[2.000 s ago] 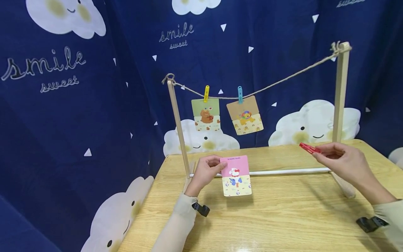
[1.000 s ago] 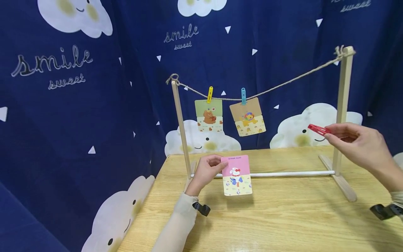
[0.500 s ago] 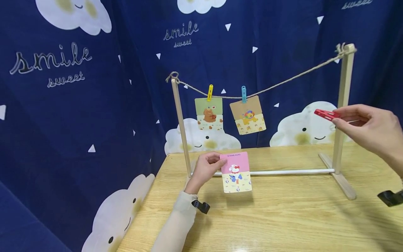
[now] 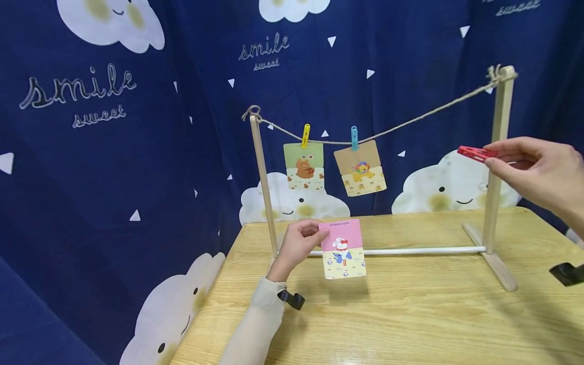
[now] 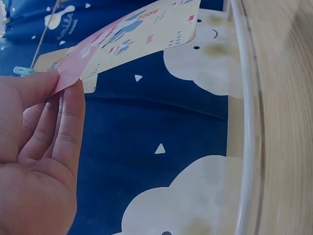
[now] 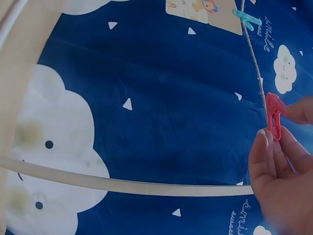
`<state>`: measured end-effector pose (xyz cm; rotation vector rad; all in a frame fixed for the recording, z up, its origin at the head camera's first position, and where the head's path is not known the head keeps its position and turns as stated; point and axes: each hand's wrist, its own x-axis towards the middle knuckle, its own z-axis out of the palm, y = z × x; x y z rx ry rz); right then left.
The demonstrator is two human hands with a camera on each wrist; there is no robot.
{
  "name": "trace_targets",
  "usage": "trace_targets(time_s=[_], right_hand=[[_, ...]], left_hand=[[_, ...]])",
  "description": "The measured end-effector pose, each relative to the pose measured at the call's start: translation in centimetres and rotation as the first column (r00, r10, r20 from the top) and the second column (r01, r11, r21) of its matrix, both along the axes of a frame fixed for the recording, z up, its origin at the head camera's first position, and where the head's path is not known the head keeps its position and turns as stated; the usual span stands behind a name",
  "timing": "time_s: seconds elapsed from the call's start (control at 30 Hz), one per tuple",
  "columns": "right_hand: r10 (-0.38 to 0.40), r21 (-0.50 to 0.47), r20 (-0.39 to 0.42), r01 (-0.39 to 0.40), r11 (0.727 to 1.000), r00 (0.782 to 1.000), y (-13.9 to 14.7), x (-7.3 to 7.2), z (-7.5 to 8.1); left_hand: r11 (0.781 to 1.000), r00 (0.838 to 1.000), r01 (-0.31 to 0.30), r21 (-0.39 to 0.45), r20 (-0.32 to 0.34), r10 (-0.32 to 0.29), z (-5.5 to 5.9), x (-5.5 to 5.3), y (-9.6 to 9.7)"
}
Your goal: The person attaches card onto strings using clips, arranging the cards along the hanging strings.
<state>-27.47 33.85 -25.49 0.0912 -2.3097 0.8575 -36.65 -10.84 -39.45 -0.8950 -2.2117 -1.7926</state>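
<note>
A pink and yellow card with a white rabbit is pinched at its upper left edge by my left hand, low in front of the rack and above the table. My right hand pinches a red clothespin by the right post, below the rope. A yellow clothespin holds a green bear card on the rope. Beside it a blue clothespin holds a tan lion card, which hangs tilted. In the right wrist view the red clothespin sits between thumb and fingers.
The rope spans a left wooden post and a taller-looking right post. A white bar joins them low down. The rack stands on a wooden table, with a dark blue cloud-print curtain behind.
My right hand has risen with the red clothespin and moved slightly right. The left hand and the rabbit card have barely moved. The head view has shifted a little.
</note>
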Motion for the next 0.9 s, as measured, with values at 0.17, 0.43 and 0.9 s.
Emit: trace_targets(time_s=[0.17, 0.43, 0.9], right_hand=[[-0.011, -0.005, 0.0, 0.011, 1.0, 1.0, -0.1, 0.0, 0.9], [-0.011, -0.019, -0.017, 0.011, 1.0, 1.0, 0.0, 0.3, 2.1], [-0.042, -0.021, -0.031, 0.041, 0.999, 0.999, -0.2, 0.2, 3.8]], left_hand=[[1.0, 1.0, -0.017, -0.005, 0.006, 0.017, 0.9, 0.7, 0.3], [1.0, 1.0, -0.008, -0.001, 0.007, 0.008, 3.4, 2.7, 1.2], [0.999, 0.998, 0.03, 0.024, -0.064, -0.029, 3.2, 0.8, 2.8]])
